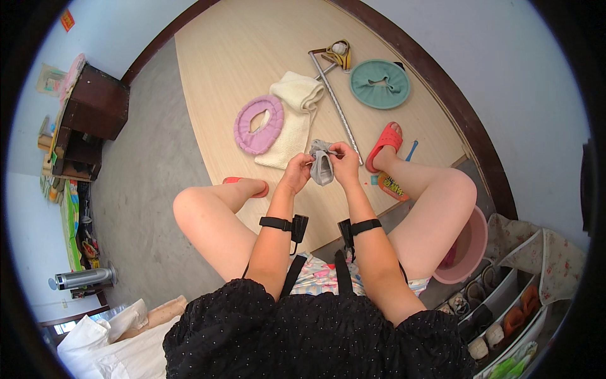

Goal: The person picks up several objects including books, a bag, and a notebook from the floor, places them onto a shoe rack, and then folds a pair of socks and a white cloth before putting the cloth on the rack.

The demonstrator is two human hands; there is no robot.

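A small gathered piece of grey cloth (pixel 323 174) with an opening in it hangs between my hands, above the pale wooden board. My left hand (pixel 297 173) pinches its left edge between thumb and fingers. On the opposite edge, the fingertips of my right hand (pixel 346 164) grip the same cloth. Beyond my left hand lies a cream knitted towel (pixel 284 142), partly folded over itself. A pink-purple fabric ring with a gathered rim (pixel 242 123) overlaps the towel's left side. Farther off to the right rests a round teal fabric cover (pixel 362 92) with a gathered opening.
A metal rod frame (pixel 337 102) lies beyond my right hand, with a yellow-and-black item (pixel 349 57) at its far end. Near my red slipper (pixel 382 147) are a blue stick (pixel 412 150) and an orange packet (pixel 390 187). A pink basin (pixel 473 251) and shoe rack (pixel 506 289) stand right.
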